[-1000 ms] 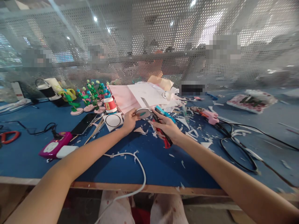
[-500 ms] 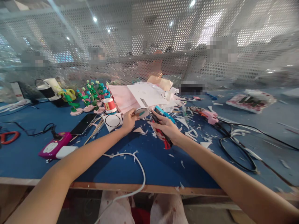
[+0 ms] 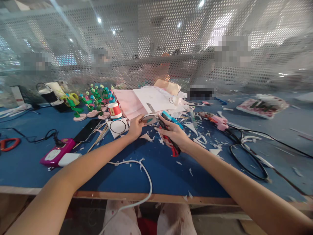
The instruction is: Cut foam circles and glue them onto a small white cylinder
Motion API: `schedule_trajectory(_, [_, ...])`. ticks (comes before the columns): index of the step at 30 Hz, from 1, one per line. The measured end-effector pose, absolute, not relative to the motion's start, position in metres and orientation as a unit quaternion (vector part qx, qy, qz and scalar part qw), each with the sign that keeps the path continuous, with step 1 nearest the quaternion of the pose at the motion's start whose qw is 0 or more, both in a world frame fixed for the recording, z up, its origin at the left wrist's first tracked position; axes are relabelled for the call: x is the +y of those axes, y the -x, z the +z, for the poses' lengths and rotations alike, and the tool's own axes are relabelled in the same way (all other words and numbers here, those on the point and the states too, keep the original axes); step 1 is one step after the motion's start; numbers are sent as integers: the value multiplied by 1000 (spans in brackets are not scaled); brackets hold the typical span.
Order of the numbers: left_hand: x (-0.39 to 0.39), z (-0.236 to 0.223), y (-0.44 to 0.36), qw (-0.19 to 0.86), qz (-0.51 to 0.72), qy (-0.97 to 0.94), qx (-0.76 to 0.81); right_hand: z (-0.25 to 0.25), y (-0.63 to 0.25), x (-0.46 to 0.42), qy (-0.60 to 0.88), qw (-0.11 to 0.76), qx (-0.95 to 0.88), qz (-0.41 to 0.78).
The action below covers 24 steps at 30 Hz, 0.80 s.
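Perforated metal screen – blue tabletop, lights

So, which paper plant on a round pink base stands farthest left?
The green paper plant nearest the looped yellow object; the others stand to its right.

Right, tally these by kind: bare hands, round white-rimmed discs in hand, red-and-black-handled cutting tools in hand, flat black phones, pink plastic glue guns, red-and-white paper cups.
Bare hands, left hand and right hand: 2
Disc: 1
Cutting tool: 1
Phone: 1
Glue gun: 1
Paper cup: 1
Total: 7
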<state>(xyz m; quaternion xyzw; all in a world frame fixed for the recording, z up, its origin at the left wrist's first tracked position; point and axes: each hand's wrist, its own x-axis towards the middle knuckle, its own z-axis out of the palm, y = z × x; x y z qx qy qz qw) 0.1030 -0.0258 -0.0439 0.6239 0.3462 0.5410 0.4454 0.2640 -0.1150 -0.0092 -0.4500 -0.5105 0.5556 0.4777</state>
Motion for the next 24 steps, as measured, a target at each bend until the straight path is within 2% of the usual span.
schedule_trajectory(8, [-27, -45, -103, 373, 515, -683, 360, -14, -261, -113, 447, 485, -560, 502])
schedule_trajectory(13, [-24, -48, -103, 374, 536, -664, 364, -13, -260, -113, 468, 511, -536, 483])
schedule_trajectory(24, [-23, -48, -103, 400, 551, -638, 361, -15, -261, -113, 465, 487, -554, 490])
